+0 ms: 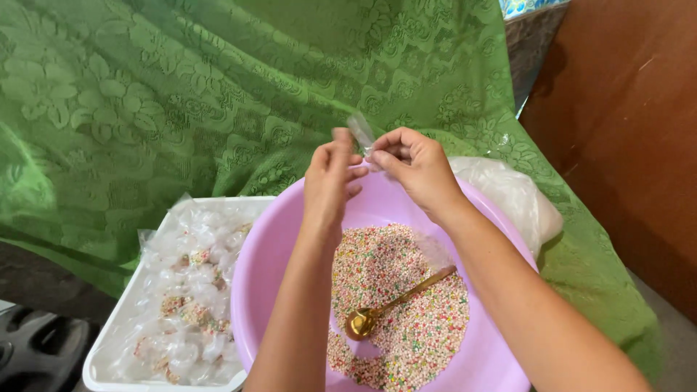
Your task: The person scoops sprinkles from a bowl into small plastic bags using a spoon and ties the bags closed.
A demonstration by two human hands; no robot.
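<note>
My left hand (330, 178) and my right hand (414, 163) are raised over a pink plastic basin (254, 268). Between their fingertips both hands pinch a small clear plastic bag (361, 133), whose top sticks up above the fingers. Whether anything is inside the bag I cannot tell. The basin holds a heap of tiny multicoloured sprinkles (406, 305). A gold spoon (396, 301) lies in the sprinkles, bowl toward me, handle pointing up to the right.
A white tray (120, 319) to the left of the basin holds several small clear bags, some with sprinkles in them. A pile of clear plastic (512, 192) lies behind the basin on the right. Green patterned cloth (181, 94) covers the surface; a brown wooden panel (624, 123) stands at right.
</note>
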